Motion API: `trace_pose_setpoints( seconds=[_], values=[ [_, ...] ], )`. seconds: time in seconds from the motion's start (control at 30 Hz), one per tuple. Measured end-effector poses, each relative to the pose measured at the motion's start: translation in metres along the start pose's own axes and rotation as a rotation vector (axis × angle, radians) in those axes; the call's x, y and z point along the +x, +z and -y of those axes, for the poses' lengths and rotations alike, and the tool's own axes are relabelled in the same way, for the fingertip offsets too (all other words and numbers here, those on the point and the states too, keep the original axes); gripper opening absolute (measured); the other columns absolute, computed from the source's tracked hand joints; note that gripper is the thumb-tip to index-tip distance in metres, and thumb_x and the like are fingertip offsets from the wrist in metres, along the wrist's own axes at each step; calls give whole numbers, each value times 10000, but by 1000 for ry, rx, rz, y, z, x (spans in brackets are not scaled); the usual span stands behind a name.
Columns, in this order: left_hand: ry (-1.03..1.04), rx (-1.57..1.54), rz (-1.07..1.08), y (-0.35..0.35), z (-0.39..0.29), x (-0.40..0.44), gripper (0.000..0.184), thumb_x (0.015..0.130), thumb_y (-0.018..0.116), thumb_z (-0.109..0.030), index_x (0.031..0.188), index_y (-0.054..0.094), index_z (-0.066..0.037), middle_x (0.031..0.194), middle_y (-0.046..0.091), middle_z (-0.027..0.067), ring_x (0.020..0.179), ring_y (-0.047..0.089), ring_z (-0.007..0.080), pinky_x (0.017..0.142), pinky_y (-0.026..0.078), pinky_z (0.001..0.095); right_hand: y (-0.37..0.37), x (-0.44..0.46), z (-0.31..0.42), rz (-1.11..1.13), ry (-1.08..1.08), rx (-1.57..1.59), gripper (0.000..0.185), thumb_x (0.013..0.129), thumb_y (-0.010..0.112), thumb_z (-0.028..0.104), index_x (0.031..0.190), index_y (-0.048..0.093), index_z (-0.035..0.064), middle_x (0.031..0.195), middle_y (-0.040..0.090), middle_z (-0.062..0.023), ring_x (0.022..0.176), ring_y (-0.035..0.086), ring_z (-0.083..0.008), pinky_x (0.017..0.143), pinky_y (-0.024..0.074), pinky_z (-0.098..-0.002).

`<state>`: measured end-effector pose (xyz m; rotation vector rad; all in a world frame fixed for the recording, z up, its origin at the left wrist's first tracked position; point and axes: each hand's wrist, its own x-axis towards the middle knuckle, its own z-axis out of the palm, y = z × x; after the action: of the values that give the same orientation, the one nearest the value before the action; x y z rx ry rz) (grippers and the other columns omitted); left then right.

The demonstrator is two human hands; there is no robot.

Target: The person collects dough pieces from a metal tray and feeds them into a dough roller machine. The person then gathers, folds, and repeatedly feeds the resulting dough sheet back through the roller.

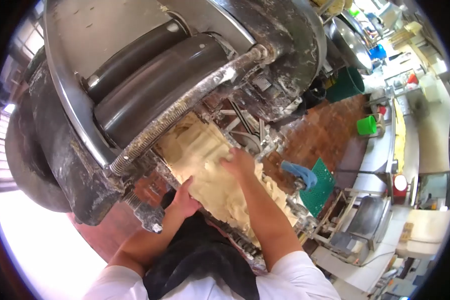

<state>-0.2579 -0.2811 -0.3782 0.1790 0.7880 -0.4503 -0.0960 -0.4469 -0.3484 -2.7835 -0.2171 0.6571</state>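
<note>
Below the rollers, my left hand, thumb spread apart, touches the dough; my right hand rests upon it, grip unclear.

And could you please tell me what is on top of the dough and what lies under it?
The right hand lies on the dough; the left hand is at its edge. Machine parts show alongside; what supports it is covered.

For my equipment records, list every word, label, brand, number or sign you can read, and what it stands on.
None can be read.
Roller machine: no legible lettering.
Bright green container: no legible lettering.
Red round item at right: any marking too small and blurred to read.
</note>
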Motion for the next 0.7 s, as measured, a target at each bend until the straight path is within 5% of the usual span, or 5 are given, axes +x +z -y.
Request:
trace_pose_setpoints(
  seconds=[0.27,0.37,0.47,0.53,0.7],
  values=[
    [7,-21,56,20,6,-2,573,915,496,-453,1338,447,-70,1355,493,115,1253,456,314,1079,317,482,-41,-26,8,354,110,75,506,793,602,500,1106,631,103,1016,677,-126,981,629,-305,826,486,-431],
    [90,-5,140,2,13,11,523,933,488,-391,1338,446,-63,1348,499,121,1251,457,314,1091,303,467,-10,-1,2,229,45,-285,569,800,600,507,1177,581,81,1064,663,-141,998,624,-315,846,480,-449],
    [159,-12,115,-9,18,19,487,943,478,-338,1333,448,-47,1342,504,131,1249,459,312,1092,306,455,28,2,-6,-244,-138,-355,653,788,604,540,1221,538,56,1109,643,-163,1017,617,-331,866,474,-461],
    [199,64,132,-23,20,29,476,943,473,-318,1325,450,-35,1339,506,137,1250,457,317,1091,304,466,54,15,-16,-273,-117,-64,708,747,620,576,1192,571,28,1132,586,-268,1017,589,-399,853,481,-457],
    [89,-38,56,18,14,-1,478,929,474,-326,1312,464,-39,1367,480,139,1260,444,333,1091,300,482,7,0,-5,-30,45,142,736,683,662,619,1077,623,-1,1012,641,-237,953,616,-384,838,481,-442]
  ],
)
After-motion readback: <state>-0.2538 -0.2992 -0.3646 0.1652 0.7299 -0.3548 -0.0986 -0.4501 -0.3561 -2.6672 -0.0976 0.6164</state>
